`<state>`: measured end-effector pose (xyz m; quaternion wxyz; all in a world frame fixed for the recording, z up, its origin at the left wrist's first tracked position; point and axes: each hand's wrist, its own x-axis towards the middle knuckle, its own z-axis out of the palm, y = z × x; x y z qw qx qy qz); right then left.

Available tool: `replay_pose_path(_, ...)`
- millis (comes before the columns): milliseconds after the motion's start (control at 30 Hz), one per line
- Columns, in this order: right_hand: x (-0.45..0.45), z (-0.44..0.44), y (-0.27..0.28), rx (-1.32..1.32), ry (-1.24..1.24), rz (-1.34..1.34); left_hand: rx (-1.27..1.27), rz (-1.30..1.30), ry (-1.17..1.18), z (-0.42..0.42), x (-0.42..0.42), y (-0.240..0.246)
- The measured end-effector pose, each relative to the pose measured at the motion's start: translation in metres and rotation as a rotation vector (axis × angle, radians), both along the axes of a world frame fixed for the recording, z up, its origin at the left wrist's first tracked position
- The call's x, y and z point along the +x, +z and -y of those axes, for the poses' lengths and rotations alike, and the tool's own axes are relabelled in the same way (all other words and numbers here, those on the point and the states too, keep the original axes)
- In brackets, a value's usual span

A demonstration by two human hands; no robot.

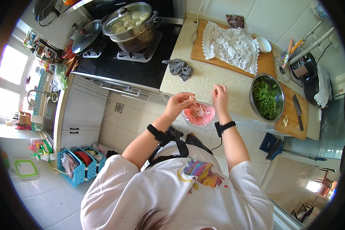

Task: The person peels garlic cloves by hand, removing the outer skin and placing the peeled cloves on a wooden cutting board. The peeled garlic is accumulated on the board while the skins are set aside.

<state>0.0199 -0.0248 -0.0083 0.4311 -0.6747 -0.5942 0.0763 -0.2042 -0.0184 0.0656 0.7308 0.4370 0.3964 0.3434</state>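
Note:
My left hand (176, 105) pinches a small pale piece (192, 98), seemingly garlic with its skin, between thumb and fingertips. Beyond the counter edge, my right hand (220, 99) has its fingers curled around a small yellowish bit (215, 89), probably a garlic clove, mostly hidden by the fingers. Below and between both hands is a pink bin (205, 118) lined with a clear plastic bag, with pale peelings inside. Several peeled garlic cloves (285, 120) lie on a wooden cutting board (294, 107) at the right, beside a kitchen knife (297, 110) with a black handle.
A steel bowl (251, 99) of cut green vegetables overlaps that board. White lace cloth (230, 46) covers part of a larger board (198, 53). A grey rag (179, 69) lies near the cooktop (109, 67), where a lidded steamer pot (132, 40) and a lidded pan (87, 37) stand.

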Motion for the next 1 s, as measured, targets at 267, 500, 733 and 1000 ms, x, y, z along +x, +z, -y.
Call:
replay_pose_path(267,-0.013,0.006,0.005,0.122,-0.046,0.279,0.192,-0.099,0.056,-0.006,-0.004,-0.008)
replay_pose_path(500,-0.053,0.063,0.054,-0.332,0.247,-1.233,0.476,-0.426,0.075,0.018,0.023,0.008)
replay_pose_path(733,-0.034,0.08,0.044,-0.395,0.15,-1.406,0.91,-0.361,0.005,0.033,0.032,0.01)
replay_pose_path(1000,-0.036,0.084,0.042,-0.216,0.328,-1.525,0.513,-0.369,0.009,0.044,0.04,0.004)
